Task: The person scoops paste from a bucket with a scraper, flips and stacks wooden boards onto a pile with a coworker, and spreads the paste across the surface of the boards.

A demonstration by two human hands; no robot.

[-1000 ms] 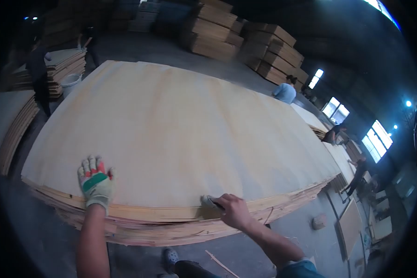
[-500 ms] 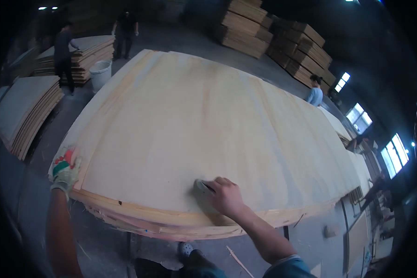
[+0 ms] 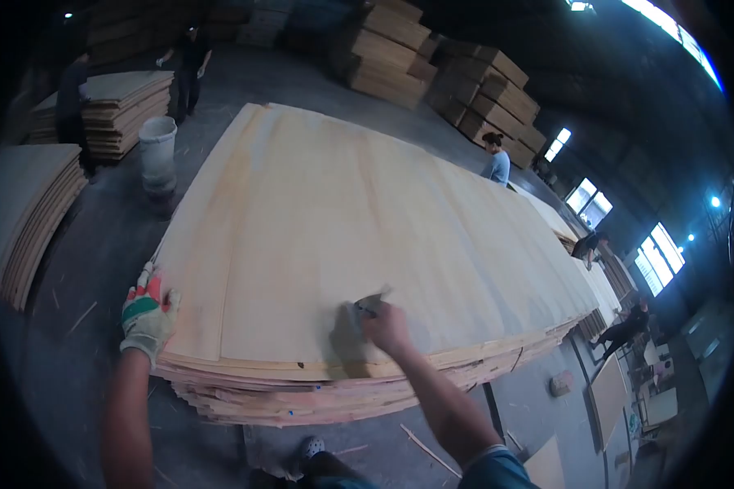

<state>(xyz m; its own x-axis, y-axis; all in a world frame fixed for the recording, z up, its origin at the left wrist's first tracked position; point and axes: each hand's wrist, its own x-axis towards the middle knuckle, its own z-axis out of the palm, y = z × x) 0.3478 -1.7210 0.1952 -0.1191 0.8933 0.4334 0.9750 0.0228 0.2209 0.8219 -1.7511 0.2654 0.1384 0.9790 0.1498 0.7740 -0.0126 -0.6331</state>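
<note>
"Where do things stand?"

"The top sheet [image 3: 318, 228] already lies on the stack [image 3: 261, 401]; what remains, I can't tell. Your right hand [image 3: 388, 328] grips a flat tool [image 3: 365, 308] over it; your gloved left hand [image 3: 148, 314], thumb apart, is at its edge."

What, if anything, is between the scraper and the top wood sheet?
Nothing visible blocks the scraper, held in the right hand, from the top wood sheet; the gloved left hand is at the sheet's left edge.
</note>
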